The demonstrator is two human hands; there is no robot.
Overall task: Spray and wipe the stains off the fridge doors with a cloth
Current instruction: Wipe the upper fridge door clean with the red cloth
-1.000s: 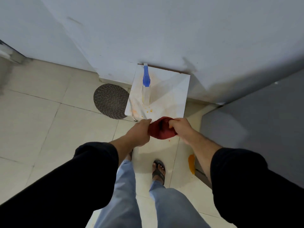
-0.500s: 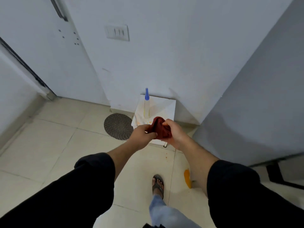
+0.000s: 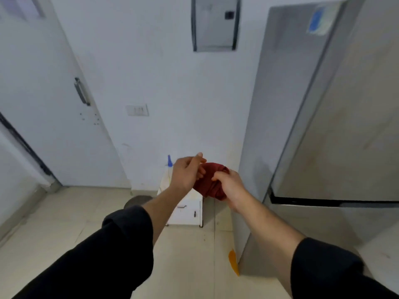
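Note:
A bunched dark red cloth is held up in front of me between both hands. My right hand grips it from the right and below. My left hand touches its left side with curled fingers, thumb raised. Behind the left hand, only the blue top of the spray bottle shows, standing on a small white table against the wall. The silver fridge stands at the right, its upper door carrying faint smears above a dark gap between the doors.
A white door with a metal handle is at the left. A switch plate and a grey wall panel are on the wall ahead. A round dark mat lies by the table. An orange piece lies at the fridge's foot.
My view has tilted up from the floor to the wall and fridge. Both hands have risen with the cloth, and my left hand has shifted its hold on it.

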